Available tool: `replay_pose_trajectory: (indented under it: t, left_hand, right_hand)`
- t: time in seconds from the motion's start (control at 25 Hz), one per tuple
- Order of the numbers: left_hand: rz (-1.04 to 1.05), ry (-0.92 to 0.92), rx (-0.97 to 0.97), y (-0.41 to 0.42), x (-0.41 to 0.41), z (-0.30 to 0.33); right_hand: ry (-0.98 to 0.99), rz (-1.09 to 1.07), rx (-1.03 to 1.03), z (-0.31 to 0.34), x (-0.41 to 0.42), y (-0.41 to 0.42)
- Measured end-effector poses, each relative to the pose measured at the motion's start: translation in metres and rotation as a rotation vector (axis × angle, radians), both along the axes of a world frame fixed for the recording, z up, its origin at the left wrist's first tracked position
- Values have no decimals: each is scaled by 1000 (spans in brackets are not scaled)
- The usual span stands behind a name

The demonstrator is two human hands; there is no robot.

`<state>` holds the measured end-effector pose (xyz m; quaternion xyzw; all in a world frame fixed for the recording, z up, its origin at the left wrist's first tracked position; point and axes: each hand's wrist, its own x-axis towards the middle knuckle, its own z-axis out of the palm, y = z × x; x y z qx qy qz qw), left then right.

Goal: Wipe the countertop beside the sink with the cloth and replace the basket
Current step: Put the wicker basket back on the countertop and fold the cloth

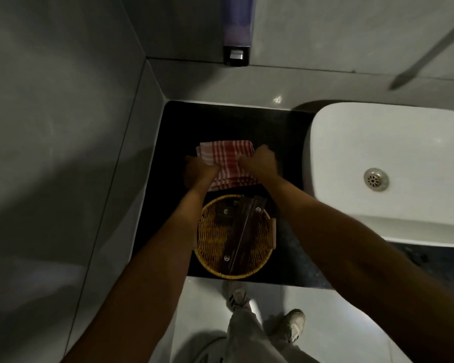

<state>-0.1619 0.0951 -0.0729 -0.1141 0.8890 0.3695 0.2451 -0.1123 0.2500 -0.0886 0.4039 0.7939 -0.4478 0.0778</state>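
I have both hands on the cloth, which lies on the dark tabletop to the left of the sink. My left hand pinches its near-left edge, and my right hand is closed on its right edge; each grip holds fabric, though the fingers are too blurred and dim to show exactly how. The cloth looks folded into layers, red and white stripes up.

The basket sits on the same tabletop, just nearer to me than the cloth, at the front edge, with dark packets inside it. It covers a good part of the surface I have to wipe.

As I judge it, I am squaring up the cloth before wiping. To do this well I would flatten it into a firm pad, press one palm flat on it, and work from the back wall forward in overlapping strokes, taking in the corner by the left wall and the strip along the sink's rim. The basket should be lifted clear, level so the packets stay in, the patch under it wiped, and then set back. The main risk is a forearm nudging the basket off the front edge.
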Motion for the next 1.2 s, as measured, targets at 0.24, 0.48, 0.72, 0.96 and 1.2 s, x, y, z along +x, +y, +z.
replay_pose_trajectory:
  t: [0.24,0.48,0.72,0.96,1.2]
  left_hand:
    - [204,-12,440,23,28,31]
    - [1,-248,875,103,135,117]
    - [-115,-538,1001,320,313,132]
    - [-198,-605,793,540,484,85]
    - [-369,-606,467,664,540,43]
  right_hand:
    - [236,-14,-229,52,24,12]
    - [509,-185,-363,148,170,128]
    - [512,-372,-310,149,378,333]
    - [286,-552,-49,95,561,537]
    - [75,-602,-72,54,613,656]
